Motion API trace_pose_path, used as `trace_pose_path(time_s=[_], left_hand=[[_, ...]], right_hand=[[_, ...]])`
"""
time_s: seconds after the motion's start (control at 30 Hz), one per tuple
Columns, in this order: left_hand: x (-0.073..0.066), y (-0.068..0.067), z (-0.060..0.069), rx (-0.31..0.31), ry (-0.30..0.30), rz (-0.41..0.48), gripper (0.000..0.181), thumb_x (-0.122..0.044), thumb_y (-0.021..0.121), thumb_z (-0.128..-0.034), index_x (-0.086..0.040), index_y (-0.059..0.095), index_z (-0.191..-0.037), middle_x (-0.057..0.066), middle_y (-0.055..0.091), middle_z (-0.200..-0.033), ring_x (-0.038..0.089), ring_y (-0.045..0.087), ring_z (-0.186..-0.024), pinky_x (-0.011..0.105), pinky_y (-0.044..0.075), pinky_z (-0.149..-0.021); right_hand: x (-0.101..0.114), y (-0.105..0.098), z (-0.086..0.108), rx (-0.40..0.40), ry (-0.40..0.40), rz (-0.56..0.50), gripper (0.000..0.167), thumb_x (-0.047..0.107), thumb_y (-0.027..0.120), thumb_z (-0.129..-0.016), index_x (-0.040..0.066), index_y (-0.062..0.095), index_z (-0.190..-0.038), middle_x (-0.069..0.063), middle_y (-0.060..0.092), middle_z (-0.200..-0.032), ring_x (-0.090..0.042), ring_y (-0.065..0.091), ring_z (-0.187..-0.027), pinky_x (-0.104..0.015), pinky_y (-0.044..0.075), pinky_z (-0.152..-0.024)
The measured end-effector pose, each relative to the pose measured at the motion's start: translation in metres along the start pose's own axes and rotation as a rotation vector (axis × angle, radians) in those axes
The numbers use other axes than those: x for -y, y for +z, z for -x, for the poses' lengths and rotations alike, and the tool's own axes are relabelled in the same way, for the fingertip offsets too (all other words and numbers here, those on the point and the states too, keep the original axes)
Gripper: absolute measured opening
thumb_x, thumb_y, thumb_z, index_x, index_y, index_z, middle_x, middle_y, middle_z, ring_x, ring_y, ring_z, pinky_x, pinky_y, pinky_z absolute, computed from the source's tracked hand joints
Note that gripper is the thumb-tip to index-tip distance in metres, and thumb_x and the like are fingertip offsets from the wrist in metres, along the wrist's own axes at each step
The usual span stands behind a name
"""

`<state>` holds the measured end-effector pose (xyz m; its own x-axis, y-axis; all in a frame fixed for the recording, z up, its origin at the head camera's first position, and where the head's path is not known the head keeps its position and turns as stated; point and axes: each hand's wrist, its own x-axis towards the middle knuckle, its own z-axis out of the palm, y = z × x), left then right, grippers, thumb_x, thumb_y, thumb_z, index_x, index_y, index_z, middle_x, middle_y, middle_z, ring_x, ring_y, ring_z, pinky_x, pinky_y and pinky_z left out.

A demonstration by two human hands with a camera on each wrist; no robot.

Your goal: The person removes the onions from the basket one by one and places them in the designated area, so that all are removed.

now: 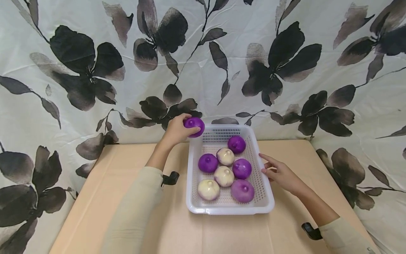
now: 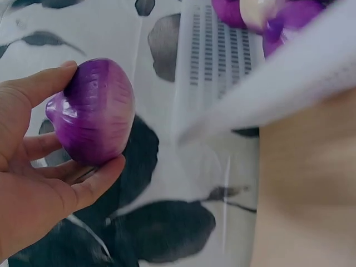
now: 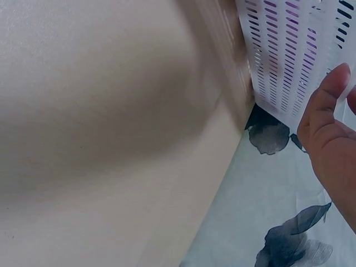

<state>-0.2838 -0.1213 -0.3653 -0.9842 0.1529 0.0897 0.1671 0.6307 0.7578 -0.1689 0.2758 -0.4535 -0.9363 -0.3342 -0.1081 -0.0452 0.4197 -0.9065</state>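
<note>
My left hand (image 1: 178,131) holds a glossy purple onion (image 1: 194,127) between thumb and fingers, raised by the far left corner of a white plastic basket (image 1: 194,197). In the left wrist view the onion (image 2: 100,111) shows a pointed tip and paler purple toward its other end. Inside the basket lie several more onions, some purple like the one at the back (image 1: 236,144), others cream-white like the front left one (image 1: 208,189). At the basket's right rim, my right hand (image 1: 280,173) grips the edge with thumb and fingers, seen closely in the right wrist view.
The basket rests on a tan-covered table (image 1: 171,225), its far end near the back edge. Behind and beside the table hangs a white cloth (image 1: 219,88) with dark floral prints. A dark camera mount (image 1: 170,178) sits on the left wrist.
</note>
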Motion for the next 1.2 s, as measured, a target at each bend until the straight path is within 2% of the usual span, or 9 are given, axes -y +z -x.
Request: trace_pose_path(time_s=[0.23,0.43,0.6,0.7,0.87,0.97,1.2], left_hand=[[0.032,-0.018,0.014,-0.065,-0.041,0.043,0.067,-0.032,0.081,-0.0876,-0.004,0.056,-0.143,0.020,0.060,-0.142,0.038,0.058,-0.130,0.053,0.049,-0.110],[0.057,-0.022,0.023,-0.101,-0.081,0.084,0.068,-0.028,0.081,-0.0887,-0.003,0.053,-0.146,0.023,0.057,-0.146,0.042,0.055,-0.134,0.055,0.047,-0.113],[0.080,-0.018,0.029,-0.114,-0.121,0.110,0.071,-0.025,0.080,-0.0895,-0.001,0.049,-0.149,0.025,0.053,-0.149,0.045,0.051,-0.137,0.056,0.045,-0.114],[0.095,-0.013,0.031,-0.134,-0.138,0.095,0.071,-0.027,0.080,-0.0895,-0.002,0.050,-0.149,0.025,0.054,-0.148,0.045,0.052,-0.136,0.056,0.046,-0.113],[0.124,-0.003,0.032,-0.152,-0.149,0.106,0.070,-0.028,0.081,-0.0890,-0.002,0.052,-0.147,0.026,0.055,-0.147,0.044,0.053,-0.135,0.055,0.046,-0.113],[0.139,0.004,0.034,-0.146,-0.176,0.112,0.070,-0.028,0.081,-0.0893,-0.002,0.051,-0.147,0.026,0.054,-0.148,0.045,0.053,-0.136,0.055,0.045,-0.114],[0.158,0.015,0.037,-0.117,-0.241,0.072,0.072,-0.030,0.080,-0.0903,-0.005,0.049,-0.150,0.027,0.052,-0.150,0.047,0.049,-0.139,0.056,0.043,-0.115]], right_hand=[[0.000,0.000,-0.001,0.005,-0.004,-0.010,0.063,0.004,0.056,-0.104,0.002,0.028,-0.161,-0.024,0.057,-0.111,-0.026,0.069,-0.100,-0.031,0.063,-0.077],[-0.001,-0.001,0.000,0.000,-0.005,-0.010,0.063,0.003,0.056,-0.104,0.001,0.029,-0.161,-0.025,0.056,-0.112,-0.027,0.069,-0.099,-0.031,0.063,-0.077],[0.000,0.000,0.001,-0.001,-0.006,-0.021,0.063,0.003,0.056,-0.104,0.001,0.028,-0.161,-0.025,0.056,-0.112,-0.027,0.069,-0.100,-0.031,0.063,-0.077],[0.001,0.001,0.001,0.001,-0.005,-0.026,0.064,0.004,0.057,-0.104,0.000,0.028,-0.161,-0.025,0.056,-0.112,-0.028,0.069,-0.101,-0.032,0.063,-0.077],[0.002,0.001,0.001,0.002,-0.008,-0.028,0.064,0.004,0.057,-0.104,-0.001,0.028,-0.161,-0.026,0.057,-0.111,-0.027,0.069,-0.100,-0.032,0.063,-0.076],[0.001,0.001,0.001,0.001,-0.010,-0.029,0.064,0.003,0.057,-0.104,-0.001,0.028,-0.161,-0.025,0.057,-0.110,-0.025,0.069,-0.098,-0.031,0.063,-0.076],[0.001,0.001,0.000,-0.001,-0.012,-0.036,0.063,0.003,0.057,-0.104,-0.001,0.029,-0.160,-0.026,0.056,-0.110,-0.023,0.070,-0.097,-0.031,0.063,-0.076]])
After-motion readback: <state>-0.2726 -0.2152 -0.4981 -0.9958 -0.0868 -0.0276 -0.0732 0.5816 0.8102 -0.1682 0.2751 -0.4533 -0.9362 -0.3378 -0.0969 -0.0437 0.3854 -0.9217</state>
